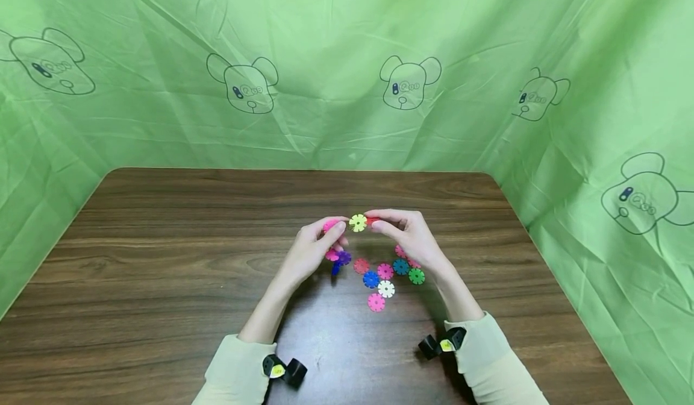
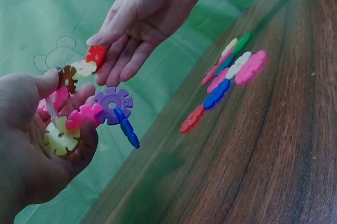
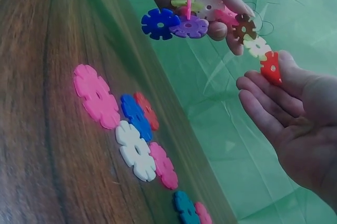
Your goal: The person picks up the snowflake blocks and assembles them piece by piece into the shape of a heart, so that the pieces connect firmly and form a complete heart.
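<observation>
Green curtain (image 1: 325, 134) with bear-head drawings (image 1: 250, 90) hangs behind the wood-grain table (image 1: 162, 284). White disc (image 1: 386, 288) lies flat on the table; all places go by it. Slotted discs link into a chain (image 3: 209, 7), up in the air beyond the white disc, between both hands.

Right hand (image 1: 414, 236), beyond and slightly right of the white disc: thumb and forefinger pinch the red end disc (image 3: 271, 67), other fingers loosely extended. Left hand (image 1: 308, 253), beyond and left: thumb and fingers curl round the chain near the brown disc (image 3: 245, 29); exact contact hard to tell. Purple disc (image 3: 188, 26) and dark blue disc (image 3: 160, 25) stick out of the left hand.

Loose discs around the white disc: blue disc (image 1: 371, 279) just left, loose red disc (image 1: 361, 266) farther left, pink disc (image 1: 385, 271) just beyond, second pink disc (image 1: 376, 302) nearer the person, teal disc (image 1: 400, 266) beyond and right, green disc (image 1: 416, 276) right. More pink ones beyond and right, partly hidden by the right hand.
</observation>
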`<state>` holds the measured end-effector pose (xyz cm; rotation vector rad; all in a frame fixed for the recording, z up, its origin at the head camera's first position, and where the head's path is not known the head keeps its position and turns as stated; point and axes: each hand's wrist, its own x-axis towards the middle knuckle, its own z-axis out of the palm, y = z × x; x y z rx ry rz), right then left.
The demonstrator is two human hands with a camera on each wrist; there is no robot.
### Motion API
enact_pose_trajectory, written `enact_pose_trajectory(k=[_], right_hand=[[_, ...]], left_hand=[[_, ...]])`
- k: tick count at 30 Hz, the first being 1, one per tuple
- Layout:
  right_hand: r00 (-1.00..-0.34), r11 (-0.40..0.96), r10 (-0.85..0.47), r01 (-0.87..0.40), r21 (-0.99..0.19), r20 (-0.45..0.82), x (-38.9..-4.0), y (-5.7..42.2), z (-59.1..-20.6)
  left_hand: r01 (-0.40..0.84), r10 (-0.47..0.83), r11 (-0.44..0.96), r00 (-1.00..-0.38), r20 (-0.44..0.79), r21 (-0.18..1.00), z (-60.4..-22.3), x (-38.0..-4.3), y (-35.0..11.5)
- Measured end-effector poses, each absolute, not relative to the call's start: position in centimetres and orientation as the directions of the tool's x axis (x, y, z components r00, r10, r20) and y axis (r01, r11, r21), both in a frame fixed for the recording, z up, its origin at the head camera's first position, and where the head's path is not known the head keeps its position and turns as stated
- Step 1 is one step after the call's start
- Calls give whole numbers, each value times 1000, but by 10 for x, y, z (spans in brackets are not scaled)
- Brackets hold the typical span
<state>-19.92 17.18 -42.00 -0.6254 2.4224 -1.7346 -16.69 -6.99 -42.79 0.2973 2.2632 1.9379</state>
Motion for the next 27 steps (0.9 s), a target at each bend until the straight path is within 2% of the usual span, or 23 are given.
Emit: enact_pose_trajectory(k=[13, 22, 27], right_hand=[[-911, 255, -371, -288, -923, 182, -199, 161, -427], [-926, 248, -338, -259, -933, 168, -197, 160, -425], [-923, 239, -345, -260, -936, 168, -198, 164, -423]], left_hand=[[74, 245, 163, -969, 32, 984, -433, -170, -69], [5, 272, 52, -962, -9, 999, -430, -169, -69], [-54, 245, -38, -969, -43, 998, -428, -169, -71]])
